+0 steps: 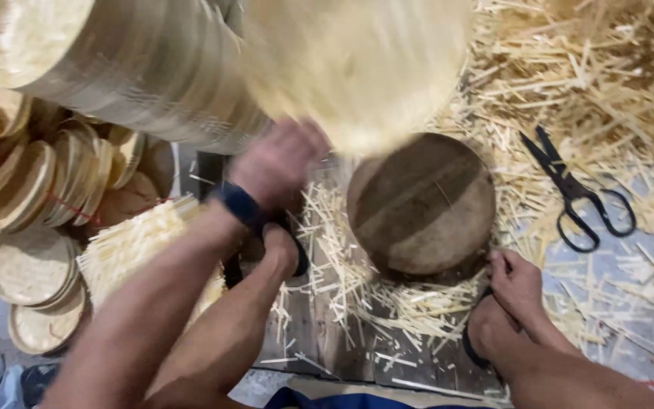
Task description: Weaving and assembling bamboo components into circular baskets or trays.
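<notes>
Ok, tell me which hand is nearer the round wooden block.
Left, on what shows. The left hand is just up-left of the wooden block, at the blurred woven disc. The right hand is out of view, so cannot be compared.

Black scissors (578,195) lay on bamboo splinters (607,83); stacked woven trays (32,189) stood left of a round wooden block (420,204).

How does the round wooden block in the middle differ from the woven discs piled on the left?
The wooden block is dark, solid and single, lying flat among splinters. The woven discs are pale, thin and many, stacked or leaning on edge. Both are round.
</notes>
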